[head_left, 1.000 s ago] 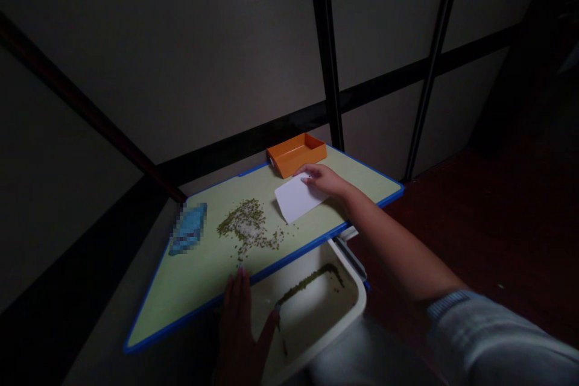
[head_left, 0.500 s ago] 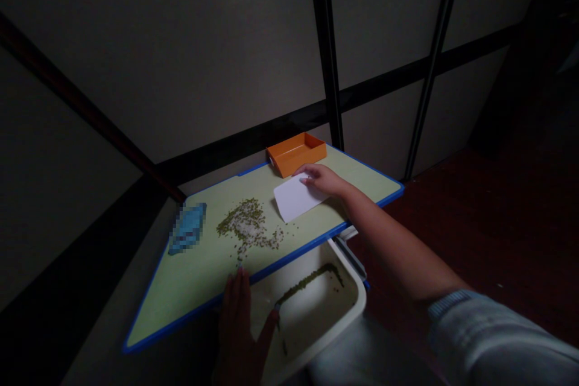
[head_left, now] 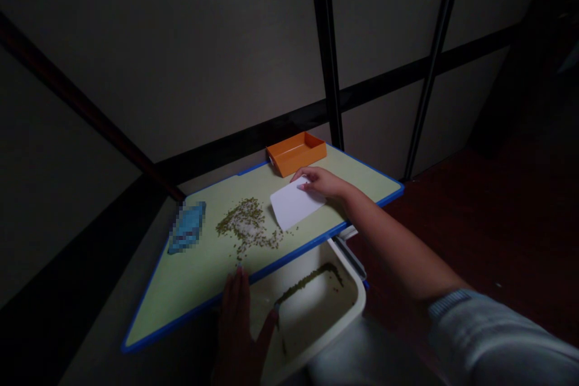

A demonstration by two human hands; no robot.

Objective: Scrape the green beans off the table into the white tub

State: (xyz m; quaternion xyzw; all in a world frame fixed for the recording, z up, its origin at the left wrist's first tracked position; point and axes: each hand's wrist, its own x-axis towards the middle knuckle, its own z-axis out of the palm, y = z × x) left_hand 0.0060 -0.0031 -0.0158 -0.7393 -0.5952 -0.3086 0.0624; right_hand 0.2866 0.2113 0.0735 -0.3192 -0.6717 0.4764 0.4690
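Note:
My right hand (head_left: 320,184) is closed on a white card (head_left: 296,205), which is tilted with its lower edge down at the yellow tabletop. Just left of the card lies a loose heap of green grains (head_left: 246,214), with some white stuff in its middle. A few stray grains reach the card's lower corner. In shadow at the table's front edge, my left hand (head_left: 242,325) is open, fingers stretched out and thumb apart over a white tub (head_left: 312,319). Green grains form a line inside the tub, below the table edge.
An orange tray (head_left: 296,164) stands at the back of the blue-edged table (head_left: 158,307). On the left side is a blue packet (head_left: 187,229), partly blurred out. A panelled wall (head_left: 235,42) rises behind the table, and a dark red floor (head_left: 497,241) shows at right.
My right hand has brought the card slightly left and toward the front edge, nearer the stray grains. My left hand and the tub look the same.

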